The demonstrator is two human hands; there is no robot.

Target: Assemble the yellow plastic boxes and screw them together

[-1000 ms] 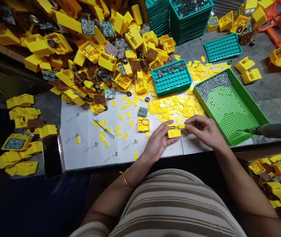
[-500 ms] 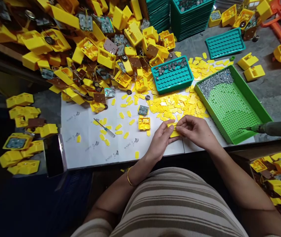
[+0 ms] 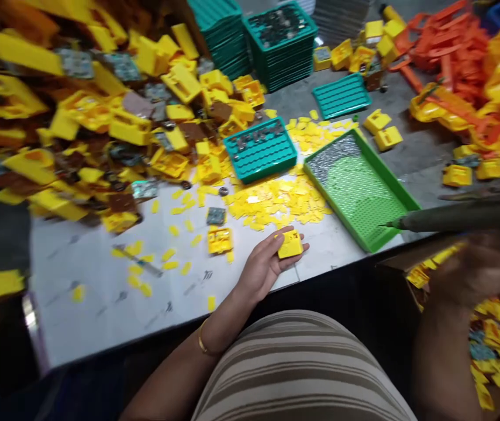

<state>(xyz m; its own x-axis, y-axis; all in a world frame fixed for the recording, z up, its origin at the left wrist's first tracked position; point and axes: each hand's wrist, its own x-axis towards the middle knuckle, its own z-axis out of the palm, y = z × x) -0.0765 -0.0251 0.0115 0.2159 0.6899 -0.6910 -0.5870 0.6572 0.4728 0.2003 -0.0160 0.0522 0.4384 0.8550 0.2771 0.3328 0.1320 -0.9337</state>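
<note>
In my left hand (image 3: 264, 261) a small yellow plastic case (image 3: 290, 244) is held, fingers closed around its side and underneath. My right hand (image 3: 482, 266) is far to the right, smeared by motion, just below an electric screwdriver (image 3: 460, 217). Whether it touches the tool I cannot tell. The bit of the screwdriver points left over a green tray (image 3: 364, 202) with small silver screws (image 3: 329, 159) at its far end. Left of my left hand an open yellow case (image 3: 220, 240) and a grey-green circuit board (image 3: 216, 216) lie on the white sheet.
A large heap of yellow cases and boards (image 3: 129, 126) fills the back left. Yellow tabs (image 3: 276, 202) are spread behind my left hand, by a teal tray (image 3: 261, 149) of small round metal parts. A slim screwdriver (image 3: 138, 261) lies left. Orange parts (image 3: 447, 52) are piled back right.
My right hand has left the yellow case and moved far right to the electric screwdriver. My left hand still holds the case. The camera view has swung to the right.
</note>
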